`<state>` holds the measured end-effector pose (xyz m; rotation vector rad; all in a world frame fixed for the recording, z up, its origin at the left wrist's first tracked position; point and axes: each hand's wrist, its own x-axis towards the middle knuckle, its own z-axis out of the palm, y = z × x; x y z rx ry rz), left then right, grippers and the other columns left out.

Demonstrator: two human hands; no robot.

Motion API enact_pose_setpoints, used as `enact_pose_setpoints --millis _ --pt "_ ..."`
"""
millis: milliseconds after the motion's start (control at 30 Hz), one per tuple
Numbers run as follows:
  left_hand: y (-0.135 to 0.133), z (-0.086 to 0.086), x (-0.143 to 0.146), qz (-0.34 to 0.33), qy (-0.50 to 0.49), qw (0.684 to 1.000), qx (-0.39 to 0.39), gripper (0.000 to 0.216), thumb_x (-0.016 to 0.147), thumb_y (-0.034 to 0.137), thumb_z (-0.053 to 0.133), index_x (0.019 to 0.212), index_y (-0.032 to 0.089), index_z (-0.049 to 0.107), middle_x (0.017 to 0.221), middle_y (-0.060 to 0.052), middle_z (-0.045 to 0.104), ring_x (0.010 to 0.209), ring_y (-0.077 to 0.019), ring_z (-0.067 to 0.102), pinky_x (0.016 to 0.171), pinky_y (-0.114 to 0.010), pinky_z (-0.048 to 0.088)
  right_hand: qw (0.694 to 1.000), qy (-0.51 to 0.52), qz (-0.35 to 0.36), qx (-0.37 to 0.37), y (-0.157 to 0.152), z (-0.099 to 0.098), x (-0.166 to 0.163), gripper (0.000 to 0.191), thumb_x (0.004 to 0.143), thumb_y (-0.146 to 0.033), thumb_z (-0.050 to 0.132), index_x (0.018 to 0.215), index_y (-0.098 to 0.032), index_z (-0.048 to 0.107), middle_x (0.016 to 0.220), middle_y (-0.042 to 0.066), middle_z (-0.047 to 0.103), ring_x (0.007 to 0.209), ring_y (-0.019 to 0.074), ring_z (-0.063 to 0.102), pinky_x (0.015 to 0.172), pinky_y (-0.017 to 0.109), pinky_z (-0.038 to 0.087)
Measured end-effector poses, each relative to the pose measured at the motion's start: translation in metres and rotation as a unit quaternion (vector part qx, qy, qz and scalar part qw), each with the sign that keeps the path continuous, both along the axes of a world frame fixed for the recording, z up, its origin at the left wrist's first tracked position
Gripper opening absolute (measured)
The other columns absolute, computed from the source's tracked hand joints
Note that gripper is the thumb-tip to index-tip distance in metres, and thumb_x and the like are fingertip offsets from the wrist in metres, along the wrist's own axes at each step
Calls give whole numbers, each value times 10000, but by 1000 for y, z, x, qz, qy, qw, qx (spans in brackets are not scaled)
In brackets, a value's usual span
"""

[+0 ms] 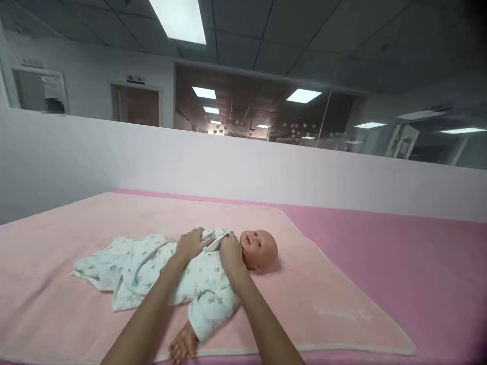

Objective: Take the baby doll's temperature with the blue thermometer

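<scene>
A baby doll (261, 248) lies on its back on a light pink blanket (323, 284), head to the right. It wears a white printed romper (148, 266). My left hand (191, 244) rests on the doll's chest, fingers curled on the romper's front edge. My right hand (230, 253) sits just under the doll's chin, fingers closed on the romper's collar. One bare doll hand (183, 345) sticks out of a sleeve near the blanket's front edge.
The blanket covers a darker pink surface (418, 263). A white partition wall (243, 162) runs along the back, with glass windows and ceiling lights above it.
</scene>
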<state>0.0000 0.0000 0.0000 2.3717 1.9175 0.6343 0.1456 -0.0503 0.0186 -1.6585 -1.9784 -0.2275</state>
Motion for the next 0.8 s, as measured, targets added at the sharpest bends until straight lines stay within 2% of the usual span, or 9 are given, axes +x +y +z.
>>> enact_pose_setpoints --millis 67,167,267,300,367,433,567,700,800 --pt "-5 2 -3 -10 -6 1000 -1 479 808 410 376 1198 140 447 1150 -131 550 1041 -287 512 867 -422 378 1000 -14 9 -4 -11 1 7 261 762 -6 389 811 -102 626 927 156 613 846 220 563 742 309 413" --pt "-9 4 -6 -26 -15 1000 -9 496 781 373 417 1233 167 427 1226 -114 503 1097 -266 480 904 -383 366 999 32 20 36 -22 12 29 265 817 -95 382 942 -149 609 1003 104 606 932 194 535 827 296 386" --pt "-10 4 -9 -43 -17 999 -19 529 742 346 454 1249 200 419 1265 -89 473 1136 -249 453 949 -377 339 974 185 26 125 -15 33 66 306 852 -215 348 1032 -174 592 1030 81 604 919 184 537 835 301 383" --pt "-10 5 -10 -47 -18 999 -22 540 731 334 459 1253 206 416 1266 -87 471 1139 -247 451 957 -383 333 962 239 36 126 -8 39 80 294 831 -242 381 1009 -180 607 1018 76 611 915 188 538 835 306 382" --pt "-9 5 -10 -50 -22 998 -25 557 716 316 460 1261 213 410 1261 -86 473 1140 -245 451 965 -395 326 938 337 48 63 8 48 106 262 775 -288 462 945 -197 638 1027 55 619 964 199 520 883 320 351" --pt "-9 5 -10 -51 -26 998 -25 569 707 317 462 1264 214 408 1257 -87 474 1139 -244 450 969 -399 324 927 371 61 -6 25 49 126 217 720 -332 528 799 -191 673 924 47 656 923 213 544 862 332 366" --pt "-7 4 -10 -52 -33 998 -24 567 714 359 460 1261 216 415 1256 -87 473 1140 -247 448 975 -405 321 895 419 95 -118 41 33 146 289 666 -418 578 631 -150 681 733 67 678 751 214 598 726 320 434" --pt "-6 3 -9 -53 -46 997 -17 552 735 421 445 1251 226 430 1251 -86 479 1131 -254 459 971 -403 327 856 476 133 -153 39 20 152 351 670 -472 571 619 -139 670 674 60 667 678 186 601 673 292 450" --pt "-7 2 -9 -53 -56 997 -5 546 743 463 437 1238 234 443 1248 -85 483 1128 -259 466 967 -402 333 835 499 164 -165 34 16 156 300 650 -445 602 641 -152 665 724 47 672 726 185 604 698 285 455"
